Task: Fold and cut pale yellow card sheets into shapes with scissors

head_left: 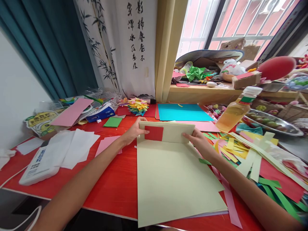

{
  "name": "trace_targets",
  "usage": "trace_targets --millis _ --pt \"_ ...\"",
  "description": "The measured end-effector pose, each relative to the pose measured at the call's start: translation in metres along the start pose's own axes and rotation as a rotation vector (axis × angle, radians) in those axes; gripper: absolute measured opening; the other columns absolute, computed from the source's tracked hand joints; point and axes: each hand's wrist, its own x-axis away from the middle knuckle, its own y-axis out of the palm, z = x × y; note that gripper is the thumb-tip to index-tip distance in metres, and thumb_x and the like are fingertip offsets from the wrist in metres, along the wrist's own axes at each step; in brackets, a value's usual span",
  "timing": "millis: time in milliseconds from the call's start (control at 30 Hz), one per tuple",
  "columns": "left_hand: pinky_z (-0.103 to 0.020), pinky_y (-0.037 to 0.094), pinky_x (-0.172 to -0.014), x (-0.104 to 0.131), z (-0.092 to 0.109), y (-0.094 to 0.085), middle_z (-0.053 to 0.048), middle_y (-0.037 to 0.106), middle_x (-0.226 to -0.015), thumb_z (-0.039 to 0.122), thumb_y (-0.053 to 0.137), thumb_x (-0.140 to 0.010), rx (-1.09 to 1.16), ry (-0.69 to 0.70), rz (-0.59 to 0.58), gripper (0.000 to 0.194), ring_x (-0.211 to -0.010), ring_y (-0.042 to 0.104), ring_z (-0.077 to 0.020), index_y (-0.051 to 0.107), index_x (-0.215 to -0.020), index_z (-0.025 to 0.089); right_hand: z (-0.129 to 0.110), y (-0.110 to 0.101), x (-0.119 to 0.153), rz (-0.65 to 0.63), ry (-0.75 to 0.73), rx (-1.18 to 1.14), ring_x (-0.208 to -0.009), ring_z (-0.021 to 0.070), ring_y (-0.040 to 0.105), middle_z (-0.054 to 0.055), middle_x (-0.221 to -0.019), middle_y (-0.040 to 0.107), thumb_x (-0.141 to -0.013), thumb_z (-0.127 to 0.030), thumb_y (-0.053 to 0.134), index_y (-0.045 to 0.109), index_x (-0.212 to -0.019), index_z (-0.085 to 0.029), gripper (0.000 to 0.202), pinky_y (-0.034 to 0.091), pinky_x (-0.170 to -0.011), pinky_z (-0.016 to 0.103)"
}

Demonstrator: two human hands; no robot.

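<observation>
A large pale green sheet of paper (175,183) lies in front of me on the red table. Along its far end runs a pale band of paper (176,131), raised or folded over; I cannot tell whether it is part of the same sheet. Against the band's left half rests a small red paper square (154,133). My left hand (138,131) pinches the band's left end, its thumb at the square's upper left corner. At the other end, my right hand (193,138) grips the band between thumb and fingers. The fingers behind the paper are hidden.
Coloured paper strips (233,149) are heaped at the right, near a tilted-looking bottle (235,110) of amber liquid. Blue sheets (180,112) and a folded-paper piece (137,106) lie at the back. A white tissue pack (45,163) and green squares (113,122) are at left.
</observation>
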Motion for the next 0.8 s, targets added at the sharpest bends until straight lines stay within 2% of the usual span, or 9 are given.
trace_targets --millis 133,300,400,500,567,700,800 --pt "-0.020 0.041 -0.062 -0.003 -0.002 -0.001 0.004 0.051 -0.079 0.017 0.072 -0.060 0.013 0.004 0.000 0.043 -0.072 0.052 -0.0094 0.044 -0.093 0.020 0.000 -0.002 -0.002 -0.001 -0.024 -0.026 -0.098 0.0220 0.057 0.003 -0.113 0.062 -0.075 -0.040 0.062 0.056 -0.107 -0.026 0.036 0.048 -0.082 0.036" --pt "-0.023 0.042 -0.065 -0.004 -0.005 -0.002 0.004 0.055 -0.079 0.016 0.073 -0.058 0.080 -0.017 -0.005 0.043 -0.073 0.055 -0.0120 0.043 -0.090 0.021 -0.002 -0.002 -0.002 0.015 -0.009 0.017 -0.091 0.0231 0.060 0.002 -0.103 0.066 -0.075 -0.042 0.061 0.062 -0.107 -0.026 0.036 0.048 -0.084 0.040" --pt "-0.026 0.044 -0.067 -0.004 -0.005 -0.001 0.004 0.058 -0.078 0.017 0.075 -0.056 0.081 -0.027 0.018 0.043 -0.074 0.058 -0.0137 0.045 -0.088 0.020 -0.002 -0.003 0.000 -0.042 0.056 -0.009 -0.090 0.0255 0.062 0.002 -0.103 0.067 -0.074 -0.042 0.062 0.063 -0.106 -0.028 0.035 0.050 -0.081 0.042" --pt "-0.031 0.046 -0.074 -0.004 -0.005 0.000 0.000 0.064 -0.084 0.017 0.076 -0.055 0.093 -0.058 0.017 0.043 -0.080 0.061 -0.0178 0.050 -0.090 0.018 0.000 -0.002 0.001 -0.101 0.124 -0.051 -0.090 0.0277 0.063 0.002 -0.103 0.068 -0.074 -0.042 0.061 0.064 -0.105 -0.029 0.034 0.052 -0.079 0.044" --pt "-0.033 0.046 -0.078 -0.004 -0.006 -0.001 -0.003 0.066 -0.089 0.018 0.076 -0.055 0.106 -0.074 0.007 0.044 -0.085 0.062 -0.0202 0.054 -0.093 0.017 0.001 -0.003 0.002 -0.094 0.133 -0.057 -0.090 0.0279 0.064 0.001 -0.102 0.068 -0.074 -0.041 0.062 0.065 -0.105 -0.029 0.034 0.053 -0.079 0.045" --pt "-0.037 0.047 -0.083 -0.004 -0.010 -0.004 -0.006 0.068 -0.094 0.019 0.076 -0.056 0.103 -0.113 -0.034 0.044 -0.090 0.063 -0.0228 0.059 -0.097 0.015 0.005 -0.004 0.001 -0.075 0.174 -0.048 -0.082 0.0275 0.066 0.001 -0.099 0.069 -0.073 -0.043 0.063 0.065 -0.104 -0.029 0.034 0.056 -0.068 0.042" --pt "-0.039 0.047 -0.084 -0.005 -0.012 -0.007 -0.007 0.069 -0.095 0.020 0.076 -0.056 0.085 -0.127 -0.049 0.046 -0.092 0.063 -0.0238 0.061 -0.099 0.015 0.008 -0.005 0.000 -0.069 0.144 -0.016 -0.081 0.0266 0.066 0.000 -0.099 0.069 -0.074 -0.044 0.061 0.065 -0.102 -0.029 0.032 0.056 -0.067 0.040"
